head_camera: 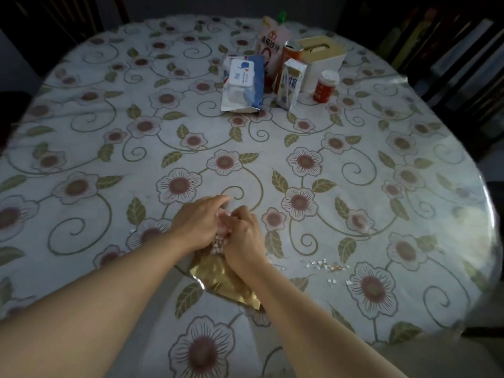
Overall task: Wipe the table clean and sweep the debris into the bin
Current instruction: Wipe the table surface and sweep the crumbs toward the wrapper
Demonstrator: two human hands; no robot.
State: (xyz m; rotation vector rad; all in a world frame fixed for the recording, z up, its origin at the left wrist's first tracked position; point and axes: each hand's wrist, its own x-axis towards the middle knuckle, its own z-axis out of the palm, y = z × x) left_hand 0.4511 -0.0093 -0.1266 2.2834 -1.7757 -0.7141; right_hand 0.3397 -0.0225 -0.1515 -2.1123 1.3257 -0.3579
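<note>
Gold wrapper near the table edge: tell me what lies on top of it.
Both hands, left hand and right hand, lie over the gold wrapper, with pale shell bits between them. The rest is covered.

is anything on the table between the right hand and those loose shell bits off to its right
Nothing visible does. Bare tablecloth lies between the right hand and the scattered shell bits. The gold foil sheet lies under the hands, not on that stretch.
</note>
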